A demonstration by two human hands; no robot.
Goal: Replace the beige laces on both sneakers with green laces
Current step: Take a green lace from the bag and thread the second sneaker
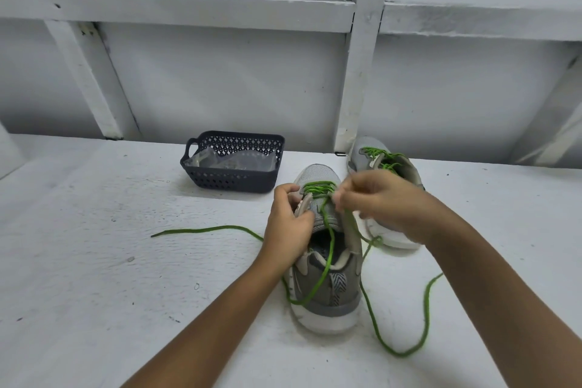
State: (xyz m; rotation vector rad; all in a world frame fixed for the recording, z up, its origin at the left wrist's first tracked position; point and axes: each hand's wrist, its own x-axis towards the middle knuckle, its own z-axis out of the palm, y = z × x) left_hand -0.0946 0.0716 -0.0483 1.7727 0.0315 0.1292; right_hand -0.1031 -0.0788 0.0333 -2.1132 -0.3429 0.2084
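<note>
A grey sneaker (pixel 327 290) stands in front of me, toe pointing away, with a green lace (pixel 318 188) threaded through its lower eyelets. My left hand (pixel 288 224) grips the left side of the tongue and eyelet flap. My right hand (pixel 378 201) pinches the green lace at the right eyelets. Loose lace ends trail left (pixel 201 230) and loop right (pixel 426 309) over the surface. A second grey sneaker (pixel 390 164) with green laces stands behind my right hand, partly hidden.
A dark plastic basket (pixel 233 181) holding clear plastic bags sits at the back left of the sneakers. The white painted surface (pixel 94 246) ends at a white wall with beams (pixel 359 72) right behind the shoes.
</note>
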